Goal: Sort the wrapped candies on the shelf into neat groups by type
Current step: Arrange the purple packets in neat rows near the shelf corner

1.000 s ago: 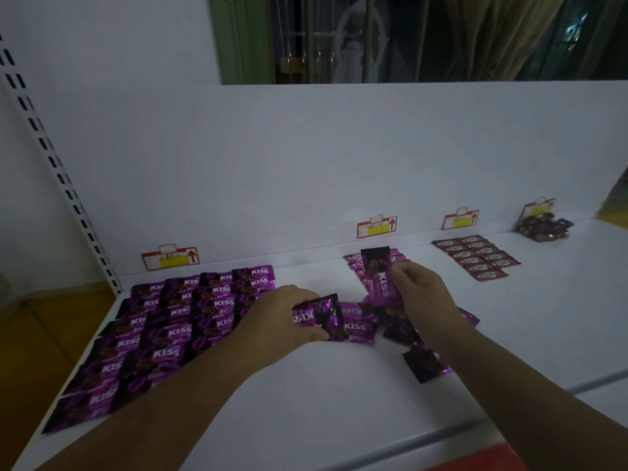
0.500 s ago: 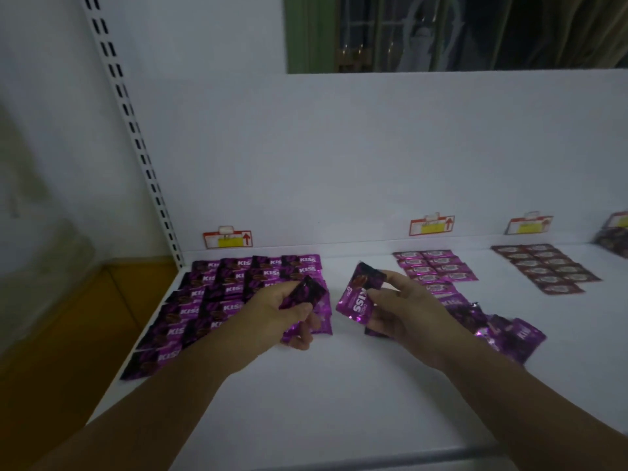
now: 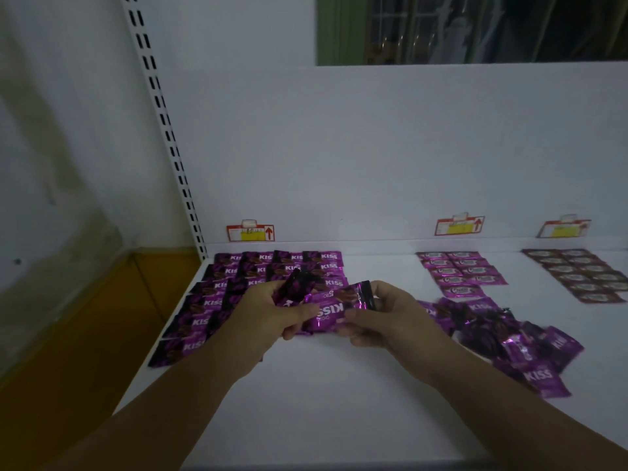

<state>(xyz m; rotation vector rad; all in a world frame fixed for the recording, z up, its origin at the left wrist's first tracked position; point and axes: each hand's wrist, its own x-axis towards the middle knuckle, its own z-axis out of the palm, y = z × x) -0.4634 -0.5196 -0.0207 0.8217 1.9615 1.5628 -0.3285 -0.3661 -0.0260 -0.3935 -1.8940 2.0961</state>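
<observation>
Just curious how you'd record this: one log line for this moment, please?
left hand: holds dark candy | right hand: pinches Kiss candy | sorted rows: left | loose pile: right

A tidy block of purple candies (image 3: pixel 272 266) fills the left rear of the white shelf (image 3: pixel 323 413). In front of the block, bare shelf runs to the near edge, open to a reaching hand. Right of the block, a bare strip reaches the back panel (image 3: pixel 373 147). Beyond that strip lies a small pink group (image 3: pixel 462 270), then a brown group (image 3: pixel 577 275). A loose heap of purple candies (image 3: pixel 496 329) sprawls right of the block, nearer the front. A slotted upright (image 3: pixel 170 147) stands at the block's left rear. The left hand (image 3: pixel 268 316) and right hand (image 3: pixel 384 317) hold a KISS candy (image 3: pixel 328 311) over the block's right front corner, barring that approach.
</observation>
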